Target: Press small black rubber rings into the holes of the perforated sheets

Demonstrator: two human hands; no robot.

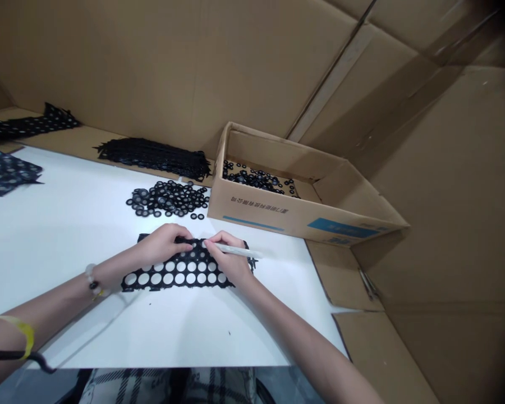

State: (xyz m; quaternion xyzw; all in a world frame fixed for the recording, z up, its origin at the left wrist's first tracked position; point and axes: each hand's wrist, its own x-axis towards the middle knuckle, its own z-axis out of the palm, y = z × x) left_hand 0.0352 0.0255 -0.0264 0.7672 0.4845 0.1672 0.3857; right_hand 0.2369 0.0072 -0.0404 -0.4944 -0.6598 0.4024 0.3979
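fingertips (208,242) of the right hand (229,261) pinch a slim white pen (238,251), closed narrow around it, with its far end sticking out to the right over the sheet's edge. its near end sits at the fingertips, right by the top edge of a black rubber sheet (177,276). the left hand (162,244) lies just beside, its fingers curled over that same top edge. they press down on the rubber, but whether they pinch it or only rest on it, i cannot tell. the sheet lies flat under both hands on a white table (67,235), punched full of round holes that show the white beneath, with some rings still sitting in it near the top edge. a beaded bracelet (91,279) circles the left wrist, and a yellow band (23,331) wraps the left forearm. farther off, a loose heap of small black rubber rings (166,199) sits on the table, next to an open cardboard box (307,210) holding more rings (256,179). behind the heap lies a long stack of punched black strips (154,157), and more punched sheets (6,171) lie at the far left. cardboard panels (446,196) line the table's far and right sides. plaid trousers (168,387) show below the table's near edge.
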